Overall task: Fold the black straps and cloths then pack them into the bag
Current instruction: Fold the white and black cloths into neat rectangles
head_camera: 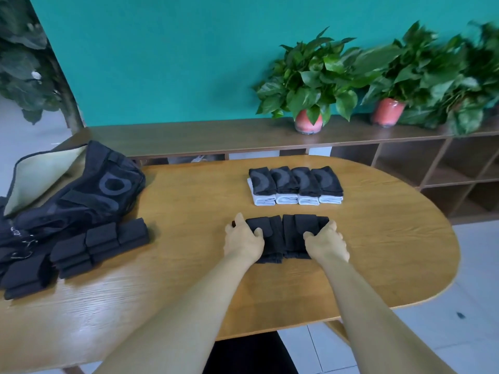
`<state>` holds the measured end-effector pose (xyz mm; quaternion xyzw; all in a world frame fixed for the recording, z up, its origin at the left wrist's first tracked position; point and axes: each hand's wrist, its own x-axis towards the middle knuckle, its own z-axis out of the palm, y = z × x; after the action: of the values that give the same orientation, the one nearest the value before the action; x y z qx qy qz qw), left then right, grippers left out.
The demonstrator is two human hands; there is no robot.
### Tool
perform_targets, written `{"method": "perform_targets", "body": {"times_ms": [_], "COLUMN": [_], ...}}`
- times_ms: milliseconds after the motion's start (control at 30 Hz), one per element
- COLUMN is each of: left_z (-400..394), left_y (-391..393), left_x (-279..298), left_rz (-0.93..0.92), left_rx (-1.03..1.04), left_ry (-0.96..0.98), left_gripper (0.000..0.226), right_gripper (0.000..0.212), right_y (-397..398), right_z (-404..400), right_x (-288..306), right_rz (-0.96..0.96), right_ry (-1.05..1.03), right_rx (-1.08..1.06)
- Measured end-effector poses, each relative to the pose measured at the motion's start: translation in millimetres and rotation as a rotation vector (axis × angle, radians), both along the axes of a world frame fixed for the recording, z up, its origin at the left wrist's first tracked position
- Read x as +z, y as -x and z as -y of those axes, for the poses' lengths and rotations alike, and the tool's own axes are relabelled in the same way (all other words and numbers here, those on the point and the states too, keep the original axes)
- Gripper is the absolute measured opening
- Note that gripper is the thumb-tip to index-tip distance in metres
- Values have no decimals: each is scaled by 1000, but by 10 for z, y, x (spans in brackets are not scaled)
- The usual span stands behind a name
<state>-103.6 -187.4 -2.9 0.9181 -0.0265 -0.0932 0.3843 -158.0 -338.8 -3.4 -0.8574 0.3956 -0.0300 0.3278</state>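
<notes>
Gripping a row of folded black straps (286, 237) at mid-frame on the table (378, 265).
Left hand (243, 240) and right hand (326, 242) are each curling around an end; folded cloths (295, 184) are lying beyond, the bag (81, 193) sitting at far left.

Large grey letters on bag (81, 195), unreadable
</notes>
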Motion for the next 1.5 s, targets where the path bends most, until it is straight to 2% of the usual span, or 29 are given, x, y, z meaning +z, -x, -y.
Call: {"method": "perform_targets", "body": {"times_ms": [100,233,467,633,767,867,1033,1167,1333,1500], "left_z": [217,499,769,902,921,879,834,717,486,-423], "left_y": [-104,-281,-575,-668,-723,-732,-663,-589,-346,-398], "left_x": [6,-2,-17,-41,-45,-48,45,150,325,293], "left_rz": [0,27,61,77,68,80,196,230,238,208], "left_rx": [-30,-50,-68,-41,-46,-51,-102,-118,-137,-30], "left_ry": [-9,-4,-19,49,106,177,192,195,232,161], "left_gripper": [60,53,64,64,64,67,65,58,51,47], "right_gripper": [52,60,60,62,65,76,82,79,78,70], "right_y": [-58,-183,-435,-519,-560,-532,-470,-501,-450,-575], "right_z": [190,446,684,800,843,824,679,372,-35,-931], "right_x": [2,-2,-18,-63,-89,-78,28,197,375,395], "right_rz": [1,17,4,7,66,132,122,193,251,215], "right_ry": [2,11,57,83,-1,-62,95,243,281,248], "right_rx": [-28,-68,-111,-143,-162,-162,-150,-69,98,324]}}
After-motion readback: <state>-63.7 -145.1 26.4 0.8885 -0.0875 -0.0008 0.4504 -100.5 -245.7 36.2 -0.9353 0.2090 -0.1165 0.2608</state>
